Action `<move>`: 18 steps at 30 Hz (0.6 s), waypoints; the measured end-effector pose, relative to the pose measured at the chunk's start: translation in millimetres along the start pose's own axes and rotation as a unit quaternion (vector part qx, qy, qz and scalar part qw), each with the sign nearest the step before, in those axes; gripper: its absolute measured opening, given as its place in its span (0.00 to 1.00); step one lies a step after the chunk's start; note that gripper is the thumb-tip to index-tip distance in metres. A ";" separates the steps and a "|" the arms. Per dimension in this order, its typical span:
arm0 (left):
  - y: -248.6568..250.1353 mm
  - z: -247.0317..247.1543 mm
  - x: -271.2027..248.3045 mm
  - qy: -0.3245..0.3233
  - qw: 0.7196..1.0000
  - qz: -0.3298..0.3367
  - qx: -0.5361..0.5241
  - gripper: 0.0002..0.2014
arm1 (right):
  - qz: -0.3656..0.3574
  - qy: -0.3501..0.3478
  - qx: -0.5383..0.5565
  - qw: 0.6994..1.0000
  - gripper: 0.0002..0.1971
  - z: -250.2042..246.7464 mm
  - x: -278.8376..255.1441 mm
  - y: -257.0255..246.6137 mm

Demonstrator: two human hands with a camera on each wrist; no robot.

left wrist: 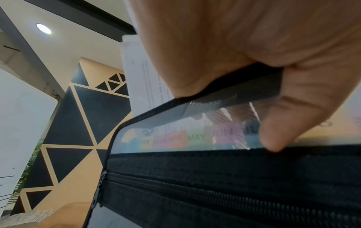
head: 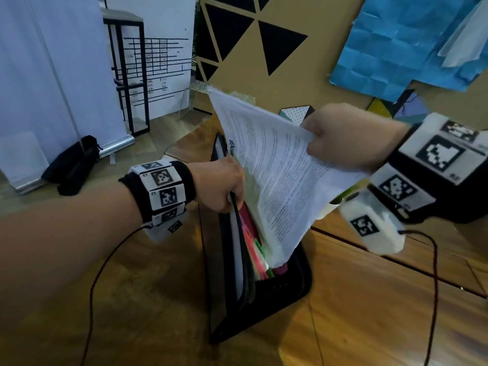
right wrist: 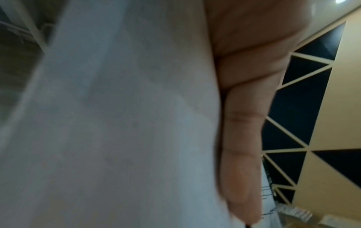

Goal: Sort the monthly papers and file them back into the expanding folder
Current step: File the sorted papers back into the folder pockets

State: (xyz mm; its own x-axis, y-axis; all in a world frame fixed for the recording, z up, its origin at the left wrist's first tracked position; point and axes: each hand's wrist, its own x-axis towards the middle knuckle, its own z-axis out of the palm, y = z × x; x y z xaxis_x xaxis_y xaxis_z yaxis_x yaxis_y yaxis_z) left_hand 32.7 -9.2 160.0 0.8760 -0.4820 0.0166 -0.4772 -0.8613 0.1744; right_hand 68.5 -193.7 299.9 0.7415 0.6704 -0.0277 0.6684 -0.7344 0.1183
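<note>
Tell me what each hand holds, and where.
Left hand grips the expanding folder by its front flap's top edge; right hand pinches the printed papers at their upper right edge.

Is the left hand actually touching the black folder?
Touching. In the left wrist view the left hand pinches the expanding folder at its top edge, thumb on one side and a fingertip on the other.

The head camera looks down and forward over both forearms at the expanding folder [head: 253, 286] on the wooden table [head: 369, 313], while each wrist camera sits very close under its hand, angled upward, all three sharing the triangle-patterned wall [head: 277, 43] behind.
</note>
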 end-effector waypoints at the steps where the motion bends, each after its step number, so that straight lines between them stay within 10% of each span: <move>1: 1.1 -0.3 0.5 -0.002 1.000 0.001 0.002 0.10 | -0.005 0.001 0.014 1.000 0.09 4.3 -4.7 -3.8; 18: 0.4 3.5 -1.6 0.002 0.999 0.009 0.034 0.13 | 0.004 -0.185 0.161 0.969 0.12 106.8 -2.4 0.1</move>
State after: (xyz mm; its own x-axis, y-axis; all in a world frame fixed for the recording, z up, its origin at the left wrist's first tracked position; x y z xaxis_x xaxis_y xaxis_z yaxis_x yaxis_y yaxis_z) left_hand 30.9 -9.2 156.6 0.8676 -0.4968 0.0227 -0.4962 -0.8616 0.1072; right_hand 73.1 -206.7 194.0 0.6766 0.6246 -0.3900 0.6028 -0.7740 -0.1937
